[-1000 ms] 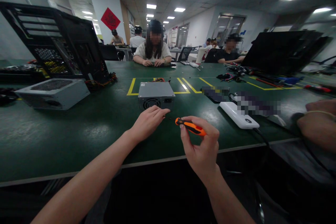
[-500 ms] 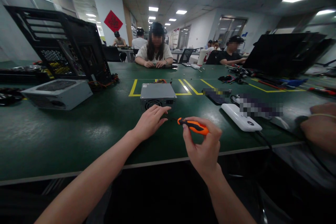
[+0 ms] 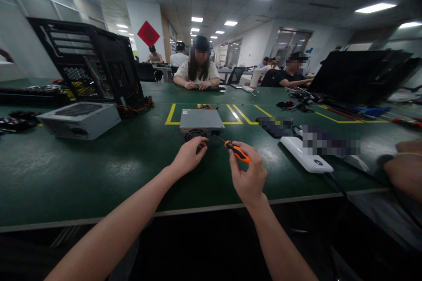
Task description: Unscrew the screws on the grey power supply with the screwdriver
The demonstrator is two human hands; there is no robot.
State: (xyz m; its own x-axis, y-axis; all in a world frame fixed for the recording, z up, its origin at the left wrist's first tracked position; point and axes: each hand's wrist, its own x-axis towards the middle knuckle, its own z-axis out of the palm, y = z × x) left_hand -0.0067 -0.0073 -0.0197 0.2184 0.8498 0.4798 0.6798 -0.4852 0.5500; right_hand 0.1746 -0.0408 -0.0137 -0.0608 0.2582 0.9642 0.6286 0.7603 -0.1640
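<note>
The left forearm (image 3: 132, 210) slants up toward the near face of the grey power supply (image 3: 201, 118); the left hand (image 3: 189, 156) is there, palm down, fingers loosely bent, thumb apart from the forefinger. The right hand (image 3: 249, 178), nearer the body and right of the power supply, grips with thumb and fingers pinched, its wrist (image 3: 259, 204) raised.

Screwdriver (image 3: 237, 151) — tip too small for certainty

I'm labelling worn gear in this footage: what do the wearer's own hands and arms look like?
The left hand and right hand are bare: no gloves, and no ring, watch or bracelet shows. The left forearm and right forearm show no sleeves, cables or clear markings as far as the picture reaches.
</note>
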